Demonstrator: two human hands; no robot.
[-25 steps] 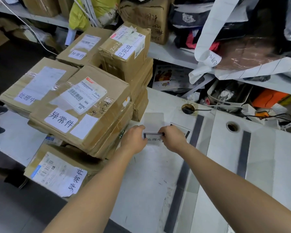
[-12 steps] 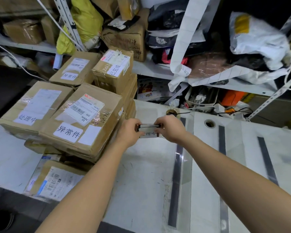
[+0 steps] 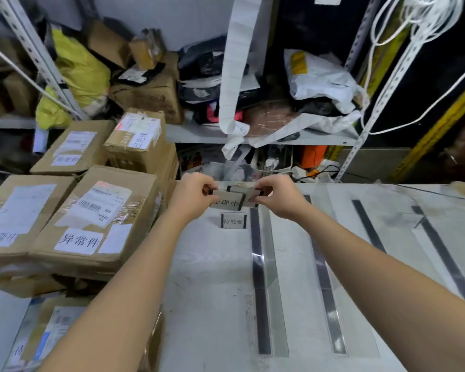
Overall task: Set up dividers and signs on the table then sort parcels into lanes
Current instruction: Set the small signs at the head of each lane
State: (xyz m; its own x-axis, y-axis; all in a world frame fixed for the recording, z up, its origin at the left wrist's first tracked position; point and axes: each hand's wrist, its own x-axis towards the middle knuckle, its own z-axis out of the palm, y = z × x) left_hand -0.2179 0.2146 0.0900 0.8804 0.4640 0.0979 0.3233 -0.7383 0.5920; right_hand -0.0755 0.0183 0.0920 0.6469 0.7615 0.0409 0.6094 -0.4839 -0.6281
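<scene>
To the left of the white table [image 3: 215,291] cardboard parcels [image 3: 97,218] lie stacked, the nearest one bearing a white label reading 异常件; another parcel [image 3: 10,218] lies further left, and more parcels [image 3: 140,146] are piled behind, at the table's far-left corner. Above the table's far edge, the left hand [image 3: 192,197] pinches the left end of a small bunch of sign cards [image 3: 232,200], fingers closed on them. The right hand [image 3: 278,196] pinches the right end of the same cards, fingers likewise closed. The front card reads 处理中. Below the hands, a sign reading 待处理 [image 3: 233,220] stands on the table, just left of the first dark divider strip [image 3: 259,277]. Two further divider strips [image 3: 326,285] lie on the table to the right, well apart from one another.
</scene>
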